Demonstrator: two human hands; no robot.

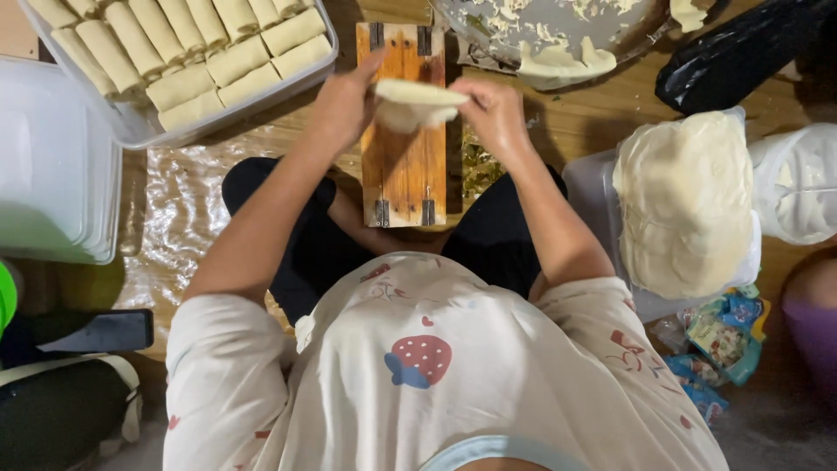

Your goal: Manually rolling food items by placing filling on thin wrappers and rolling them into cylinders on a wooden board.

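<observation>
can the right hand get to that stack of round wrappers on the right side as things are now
Probably yes, once freed. The stack of wrappers lies open-topped just beside the right forearm, with nothing between. But the right hand and left hand both hold a folded wrapper over the wooden board.

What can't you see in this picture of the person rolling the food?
- Filling inside the wrapper: head view, hidden by the folded wrapper and both hands, left hand and right hand.
- Metal bowl: cut off by the top edge.
- Tray of finished rolls: cut off at top.
- Snack packets: too small to identify.
</observation>
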